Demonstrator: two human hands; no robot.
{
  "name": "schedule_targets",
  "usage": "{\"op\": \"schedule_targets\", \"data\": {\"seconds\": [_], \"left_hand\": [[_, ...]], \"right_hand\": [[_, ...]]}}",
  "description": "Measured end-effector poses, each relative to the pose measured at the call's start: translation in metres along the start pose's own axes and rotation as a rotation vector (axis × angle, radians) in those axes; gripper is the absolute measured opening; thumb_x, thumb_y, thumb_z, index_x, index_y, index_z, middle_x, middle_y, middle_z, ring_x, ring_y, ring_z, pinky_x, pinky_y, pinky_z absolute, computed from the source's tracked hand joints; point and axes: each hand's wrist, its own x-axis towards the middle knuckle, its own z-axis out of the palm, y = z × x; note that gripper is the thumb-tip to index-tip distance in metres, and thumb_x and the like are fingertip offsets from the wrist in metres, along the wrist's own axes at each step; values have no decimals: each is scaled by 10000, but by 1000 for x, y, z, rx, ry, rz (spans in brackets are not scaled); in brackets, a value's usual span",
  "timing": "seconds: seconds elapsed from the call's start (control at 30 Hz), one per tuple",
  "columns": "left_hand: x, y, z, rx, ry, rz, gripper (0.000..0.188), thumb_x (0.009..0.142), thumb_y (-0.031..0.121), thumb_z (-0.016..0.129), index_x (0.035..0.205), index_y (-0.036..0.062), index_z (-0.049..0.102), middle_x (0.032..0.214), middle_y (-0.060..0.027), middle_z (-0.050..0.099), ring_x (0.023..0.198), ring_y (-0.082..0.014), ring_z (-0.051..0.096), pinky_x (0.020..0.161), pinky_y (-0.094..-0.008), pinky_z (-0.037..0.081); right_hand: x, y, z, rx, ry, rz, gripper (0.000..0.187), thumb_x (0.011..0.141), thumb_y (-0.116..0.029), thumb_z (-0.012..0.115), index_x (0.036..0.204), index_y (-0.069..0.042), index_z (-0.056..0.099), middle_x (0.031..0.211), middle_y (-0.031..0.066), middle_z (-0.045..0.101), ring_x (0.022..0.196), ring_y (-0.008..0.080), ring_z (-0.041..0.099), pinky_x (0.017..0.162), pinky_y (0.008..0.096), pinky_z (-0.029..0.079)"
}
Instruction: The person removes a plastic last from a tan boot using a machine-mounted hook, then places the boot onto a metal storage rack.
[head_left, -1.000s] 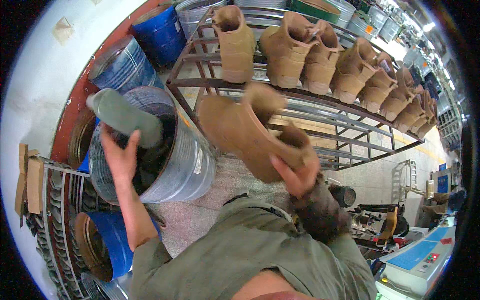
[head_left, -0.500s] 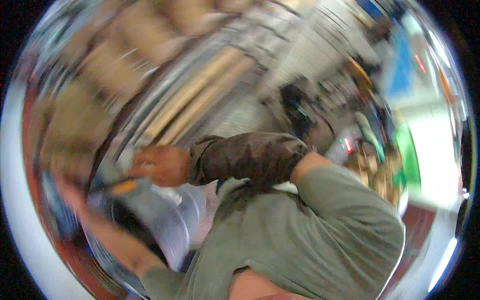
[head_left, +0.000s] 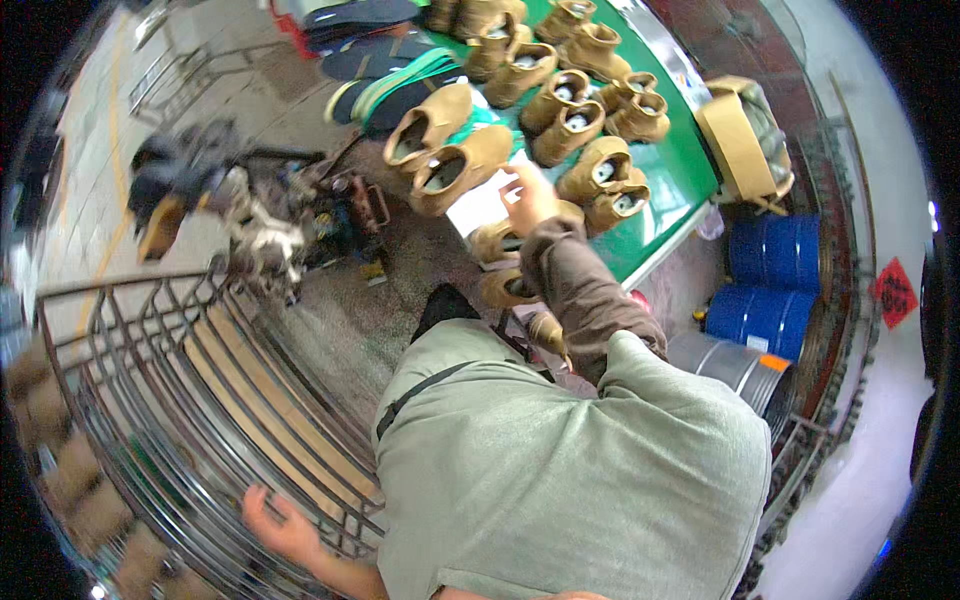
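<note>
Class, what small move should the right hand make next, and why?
Probably ease left to the tan shoe beside it: the right hand looks open and empty, close to that shoe, while the left hand, also open, is over the rack.

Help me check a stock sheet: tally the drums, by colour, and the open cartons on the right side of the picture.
Blue drums: 2
Grey drum: 1
Open carton: 1
Total: 4
</note>
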Motion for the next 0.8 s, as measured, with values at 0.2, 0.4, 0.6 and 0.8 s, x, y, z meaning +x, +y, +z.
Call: {"op": "schedule_targets", "data": {"seconds": [0.2,0.4,0.6,0.8], "left_hand": [[100,85,134,-120,-788,-47,561,855,111,709,1367,38,494,1254,-166,598,1140,-302,584,967,-421,454],[139,120,187,-72,-1007,56,544,859,113,697,1356,37,491,1263,-177,593,1157,-325,582,964,-422,469],[187,174,235,-76,-1085,478,495,866,114,656,1329,35,500,1280,-198,575,1174,-388,559,972,-447,468],[225,268,252,-497,-1047,818,391,899,126,612,1271,24,547,1243,-190,593,1142,-389,572,969,-415,474]], "right_hand": [[12,144,-124,-534,356,442,285,837,-187,725,1094,-93,646,1109,114,633,963,294,652,845,383,522],[-76,158,-118,-644,144,612,383,828,-340,754,1106,-112,623,1147,107,610,1046,315,628,865,407,517],[-51,197,-157,-471,291,323,193,810,-195,778,921,-68,683,887,109,644,814,290,661,738,372,532],[-24,-1,-227,-272,278,168,173,844,-153,732,875,-1,656,825,138,622,756,283,623,717,349,499]]}}
